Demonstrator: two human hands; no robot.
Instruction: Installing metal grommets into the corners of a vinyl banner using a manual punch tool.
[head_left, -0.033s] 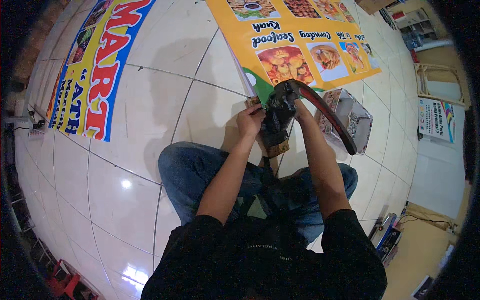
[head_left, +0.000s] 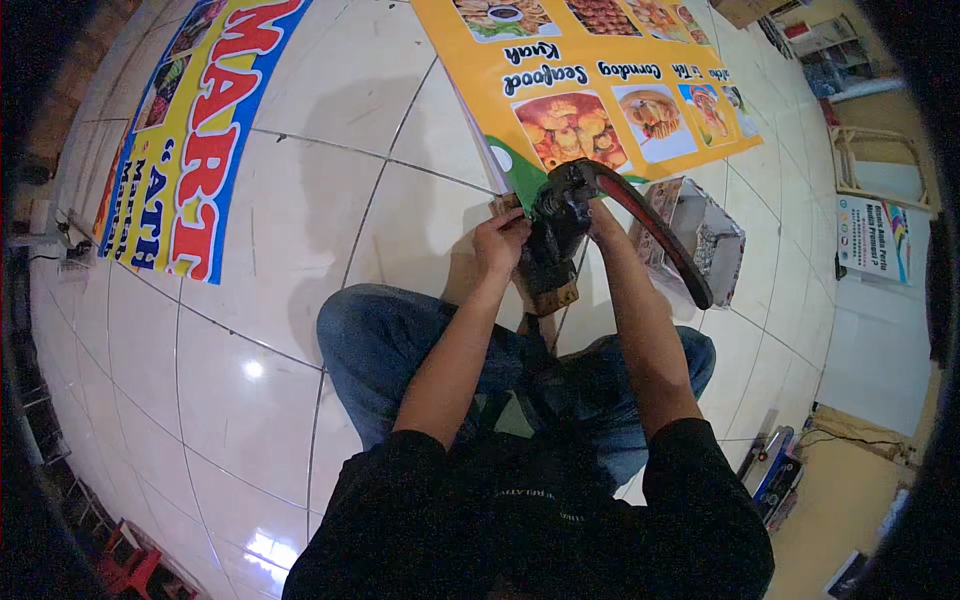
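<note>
With bare forearms (head_left: 455,355) stretched forward, the left hand (head_left: 497,243) curled beside the black metal lever press (head_left: 556,232), hold unclear; the right hand (head_left: 603,224) had its grip hidden.

Lettering (head_left: 203,165) marks orange banner (head_left: 590,78), blue banner (head_left: 195,140), sign (head_left: 875,238), shirt (head_left: 530,540).

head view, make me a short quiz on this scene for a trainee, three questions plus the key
1. True or false: the open box is to the right of the black press.
2. Which colour is the yellow banner's corner beside the press?
a) purple
b) green
c) red
3. Fill in: the hand nearer the box is the person's ____ hand.

Key:
1. True
2. b, green
3. Right: the right hand is on the box's side of the press.
</note>
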